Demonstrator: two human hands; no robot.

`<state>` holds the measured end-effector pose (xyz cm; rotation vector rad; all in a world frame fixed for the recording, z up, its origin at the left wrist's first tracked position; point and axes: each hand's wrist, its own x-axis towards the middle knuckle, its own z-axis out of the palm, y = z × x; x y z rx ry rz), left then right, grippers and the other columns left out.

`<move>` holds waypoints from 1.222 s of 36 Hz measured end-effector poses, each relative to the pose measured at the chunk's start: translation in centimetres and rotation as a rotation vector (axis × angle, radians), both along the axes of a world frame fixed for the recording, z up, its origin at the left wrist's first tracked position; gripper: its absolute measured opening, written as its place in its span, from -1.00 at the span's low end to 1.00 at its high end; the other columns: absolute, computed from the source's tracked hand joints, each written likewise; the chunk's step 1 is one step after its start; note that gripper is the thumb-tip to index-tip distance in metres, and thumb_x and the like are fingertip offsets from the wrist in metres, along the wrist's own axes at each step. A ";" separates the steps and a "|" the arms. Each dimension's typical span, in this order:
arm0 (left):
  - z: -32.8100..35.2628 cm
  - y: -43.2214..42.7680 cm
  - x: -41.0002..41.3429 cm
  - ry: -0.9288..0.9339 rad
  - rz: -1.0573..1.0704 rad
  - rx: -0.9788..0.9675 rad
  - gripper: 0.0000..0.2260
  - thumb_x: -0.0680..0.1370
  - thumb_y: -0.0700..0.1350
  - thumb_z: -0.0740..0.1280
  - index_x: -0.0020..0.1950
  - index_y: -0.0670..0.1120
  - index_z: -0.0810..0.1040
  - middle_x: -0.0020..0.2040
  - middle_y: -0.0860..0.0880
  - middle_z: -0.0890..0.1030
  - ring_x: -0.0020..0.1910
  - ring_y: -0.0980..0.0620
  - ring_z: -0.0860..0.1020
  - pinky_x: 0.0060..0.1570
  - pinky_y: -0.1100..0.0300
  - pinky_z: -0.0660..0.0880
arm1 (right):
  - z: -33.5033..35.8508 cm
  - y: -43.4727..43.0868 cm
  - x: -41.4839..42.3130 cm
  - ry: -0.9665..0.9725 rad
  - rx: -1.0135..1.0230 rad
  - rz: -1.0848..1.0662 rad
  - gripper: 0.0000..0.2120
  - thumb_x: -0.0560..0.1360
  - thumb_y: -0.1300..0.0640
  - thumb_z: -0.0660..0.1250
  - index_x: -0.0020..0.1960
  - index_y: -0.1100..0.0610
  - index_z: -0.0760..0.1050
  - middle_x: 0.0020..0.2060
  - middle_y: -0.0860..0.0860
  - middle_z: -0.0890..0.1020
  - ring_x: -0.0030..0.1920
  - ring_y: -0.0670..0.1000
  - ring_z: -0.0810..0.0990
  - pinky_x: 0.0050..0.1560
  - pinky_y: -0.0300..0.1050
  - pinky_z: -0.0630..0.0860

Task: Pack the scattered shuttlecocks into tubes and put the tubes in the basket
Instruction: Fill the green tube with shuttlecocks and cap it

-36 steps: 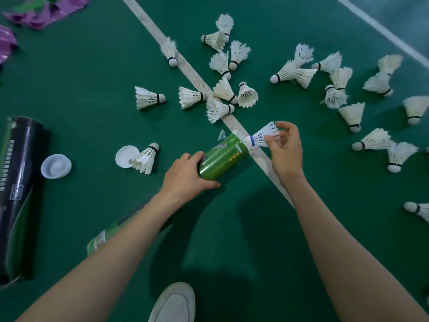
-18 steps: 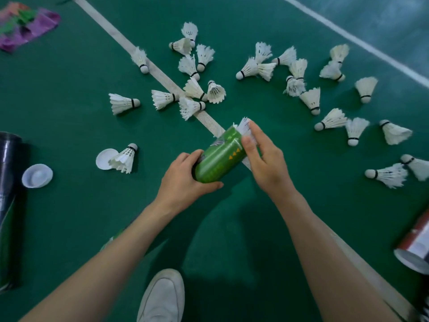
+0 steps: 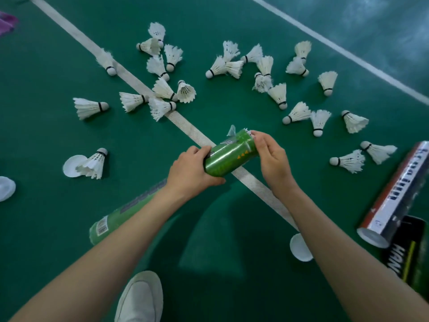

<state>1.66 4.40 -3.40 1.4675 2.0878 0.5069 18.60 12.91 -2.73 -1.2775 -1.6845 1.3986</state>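
Shuttlecock insertion is nearly finishing: white feathered shuttlecock (image 3: 250,133), outside a second ago, is sinking into glossy green cardboard tube (image 3: 229,156) at centre frame; left hand (image 3: 192,173) fingers are gripping the tube, right hand (image 3: 274,159) fingers are curling at its mouth, pushing.

Black tube (image 3: 408,256), floor's right edge: carried white letters "HAN", cut off.
Green tube (image 3: 229,156): bore orange triangles; its barcode was unreadable.
Red-and-white tube (image 3: 394,194): blue print, illegible.

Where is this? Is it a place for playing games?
Most likely a badminton court. The green floor has white painted lines, feather shuttlecocks lie scattered across it, and the left hand holds a green shuttlecock tube.
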 end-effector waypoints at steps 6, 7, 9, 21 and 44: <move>0.5 4.1 5.6 -0.023 -0.111 -0.031 -0.42 0.25 0.26 0.49 0.19 0.08 0.45 -0.04 0.03 0.47 -0.05 -0.01 0.49 -0.10 0.09 0.49 | 1.3 2.8 6.1 -0.206 -0.034 -0.014 -0.77 0.63 -0.01 0.13 0.11 0.04 0.51 -0.04 0.01 0.61 0.00 -0.01 0.54 0.06 -0.09 0.44; 0.7 4.9 6.4 -0.019 -0.125 -0.040 -0.44 0.26 0.26 0.48 0.17 0.08 0.46 -0.05 0.03 0.47 -0.05 -0.02 0.49 -0.09 0.08 0.50 | 1.4 3.3 7.2 -0.227 -0.037 -0.049 -0.78 0.63 -0.01 0.13 0.11 0.00 0.51 -0.02 -0.03 0.61 0.03 -0.03 0.54 0.08 -0.13 0.43; 0.9 6.6 7.9 -0.003 -0.157 -0.066 -0.45 0.27 0.27 0.46 0.16 0.08 0.45 -0.04 0.01 0.47 -0.04 -0.03 0.50 -0.05 0.05 0.51 | 1.5 4.4 9.7 -0.277 -0.047 -0.127 -0.76 0.63 -0.02 0.12 0.11 0.00 0.53 -0.01 -0.07 0.59 0.06 -0.06 0.52 0.10 -0.15 0.40; -1.9 10.9 13.8 0.058 -0.334 -0.243 -0.46 0.29 0.30 0.46 0.10 0.03 0.44 -0.07 0.02 0.46 -0.11 0.03 0.48 -0.14 0.13 0.45 | -4.4 12.3 21.6 -0.626 -0.241 -0.423 -0.64 0.52 0.06 0.27 0.32 -0.02 0.46 0.42 0.14 0.24 0.33 0.23 0.32 0.32 0.03 0.35; -3.4 10.5 14.5 0.037 -0.301 -0.226 -0.45 0.27 0.29 0.48 0.12 0.05 0.45 -0.08 0.04 0.46 -0.10 0.04 0.47 -0.19 0.13 0.41 | -8.1 11.7 22.4 -0.336 -0.283 -0.424 -0.67 0.59 0.12 0.23 0.33 0.18 0.44 0.29 0.07 0.48 0.27 0.03 0.44 0.22 -0.16 0.32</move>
